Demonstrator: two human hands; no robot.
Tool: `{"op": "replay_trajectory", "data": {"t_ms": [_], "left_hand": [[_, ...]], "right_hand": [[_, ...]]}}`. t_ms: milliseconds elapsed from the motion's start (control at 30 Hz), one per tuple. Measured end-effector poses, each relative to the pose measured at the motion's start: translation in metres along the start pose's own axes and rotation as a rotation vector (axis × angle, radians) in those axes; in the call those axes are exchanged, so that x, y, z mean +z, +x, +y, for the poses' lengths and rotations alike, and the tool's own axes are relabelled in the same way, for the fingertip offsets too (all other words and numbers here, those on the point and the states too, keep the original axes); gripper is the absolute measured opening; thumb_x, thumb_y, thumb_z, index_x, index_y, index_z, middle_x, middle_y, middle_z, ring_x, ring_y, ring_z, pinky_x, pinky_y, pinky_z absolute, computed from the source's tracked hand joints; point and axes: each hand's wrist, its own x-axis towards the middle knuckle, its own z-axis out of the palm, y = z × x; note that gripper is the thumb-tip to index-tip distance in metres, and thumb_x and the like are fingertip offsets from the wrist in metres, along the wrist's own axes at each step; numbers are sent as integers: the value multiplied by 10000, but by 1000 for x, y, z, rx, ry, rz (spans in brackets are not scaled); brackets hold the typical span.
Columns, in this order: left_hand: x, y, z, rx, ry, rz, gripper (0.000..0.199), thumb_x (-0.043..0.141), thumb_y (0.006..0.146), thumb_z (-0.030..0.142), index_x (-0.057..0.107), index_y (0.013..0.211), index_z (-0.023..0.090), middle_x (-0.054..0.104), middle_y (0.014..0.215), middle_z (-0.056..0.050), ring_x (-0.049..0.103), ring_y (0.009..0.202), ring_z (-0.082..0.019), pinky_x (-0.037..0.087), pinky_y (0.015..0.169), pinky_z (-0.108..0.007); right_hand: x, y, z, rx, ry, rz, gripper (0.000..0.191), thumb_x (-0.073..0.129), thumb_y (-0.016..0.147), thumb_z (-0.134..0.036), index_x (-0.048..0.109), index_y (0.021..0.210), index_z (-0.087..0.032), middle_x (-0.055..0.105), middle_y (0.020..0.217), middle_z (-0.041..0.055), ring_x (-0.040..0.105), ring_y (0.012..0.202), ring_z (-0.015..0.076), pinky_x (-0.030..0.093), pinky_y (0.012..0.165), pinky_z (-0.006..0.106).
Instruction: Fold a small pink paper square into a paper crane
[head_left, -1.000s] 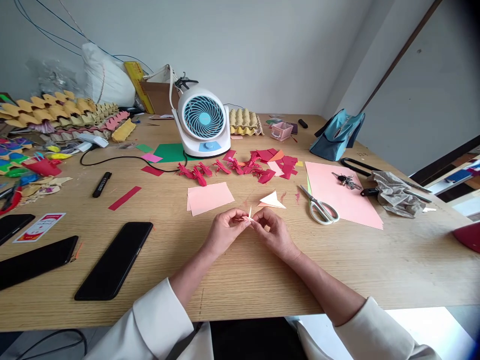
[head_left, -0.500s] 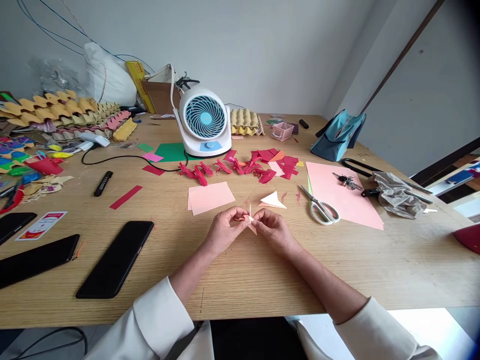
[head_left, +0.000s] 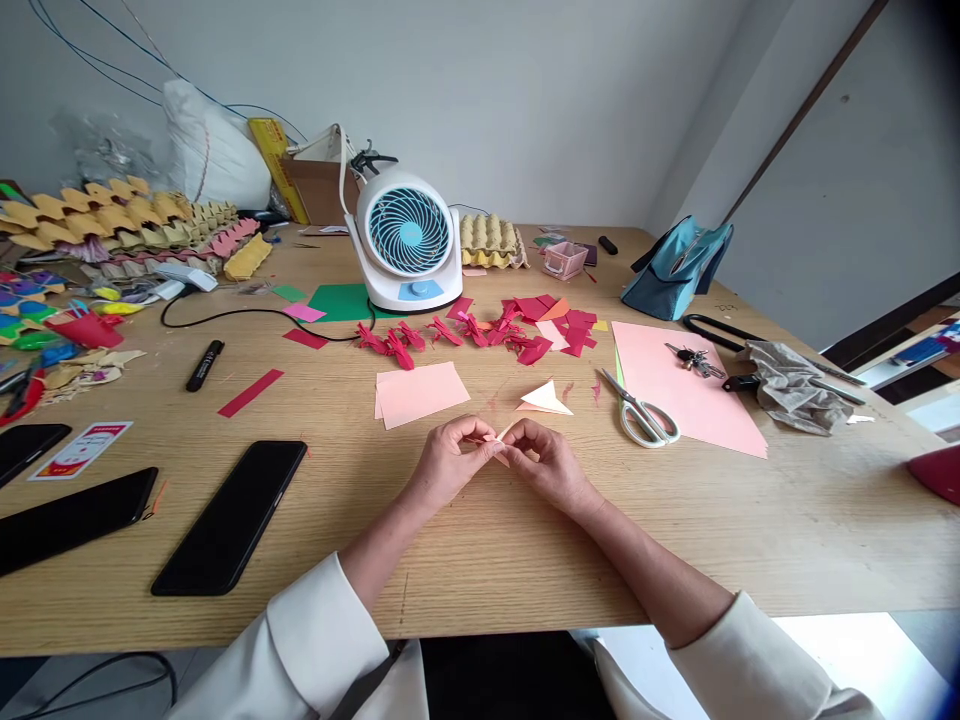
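Between my fingertips is a small piece of folded pink paper [head_left: 504, 434], mostly covered by the fingers. My left hand [head_left: 453, 457] pinches it from the left, and my right hand [head_left: 553, 468] pinches it from the right. A narrow pale point of the paper sticks up between them. Just beyond my right hand lies a folded pink paper piece [head_left: 546, 398] with sharp corners. Beyond my left hand rest a few pink paper rectangles [head_left: 422, 394], stacked unevenly. White-handled scissors [head_left: 646, 420] lie to the right, blades pointing away.
Red folded paper pieces and scraps [head_left: 472, 330] spread before a white fan [head_left: 411, 240]. Keys [head_left: 696, 361] sit on a large pink sheet [head_left: 652, 375]. Black phones, one nearest [head_left: 232, 518], a marker [head_left: 205, 366] and a red strip [head_left: 251, 393] lie left. A blue bag [head_left: 671, 270] stands back right.
The paper's pale point, upright before, now leans to the right between my fingers. My right fingers have curled slightly over it. Both hands stay in nearly the same place.
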Motion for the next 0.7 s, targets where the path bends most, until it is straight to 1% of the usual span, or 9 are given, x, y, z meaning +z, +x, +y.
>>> {"op": "replay_trajectory", "data": {"t_ms": [100, 233, 333, 433, 567, 700], "left_hand": [[-1, 0, 0, 43, 24, -3, 161, 660, 837, 268, 623, 711, 175, 666, 713, 2, 616, 693, -133, 487, 700, -237], [-1, -1, -2, 77, 32, 28, 141, 654, 851, 261, 645, 733, 185, 681, 737, -3, 621, 719, -144, 487, 723, -250], [0, -2, -3, 83, 35, 13, 137, 664, 851, 263, 656, 737, 188, 676, 740, -4, 624, 747, -153, 480, 745, -259], [1, -3, -2, 93, 29, 11, 127, 682, 838, 256, 655, 736, 187, 662, 748, -3, 618, 758, -154, 472, 745, -258], [1, -2, 0, 78, 20, 14, 144, 674, 848, 260, 646, 728, 186, 653, 740, 5, 608, 744, -146, 466, 744, -254], [1, -2, 0, 46, 29, -1, 152, 666, 856, 271, 634, 740, 178, 653, 736, 3, 603, 743, -148, 459, 735, -252]], "right_hand": [[1, 1, 3, 24, 22, -10, 351, 690, 818, -527, 610, 800, -185, 619, 754, 25, 524, 667, 143, 406, 602, 266], [1, 1, 6, 32, 4, -53, 359, 659, 844, -537, 632, 885, -181, 617, 802, 30, 522, 692, 144, 401, 616, 266], [0, 1, 7, -10, -26, -89, 369, 623, 868, -542, 632, 835, -175, 570, 753, 13, 475, 666, 133, 375, 593, 259], [0, 1, 7, -41, -28, -94, 379, 613, 876, -536, 620, 772, -172, 533, 712, 3, 443, 640, 126, 358, 579, 258], [0, 2, 8, -53, 16, -84, 353, 635, 863, -522, 633, 782, -178, 563, 753, 20, 471, 665, 135, 377, 604, 270], [0, 2, 7, -76, 29, -50, 315, 662, 853, -484, 629, 761, -185, 564, 731, 18, 490, 664, 141, 384, 608, 271]]}}
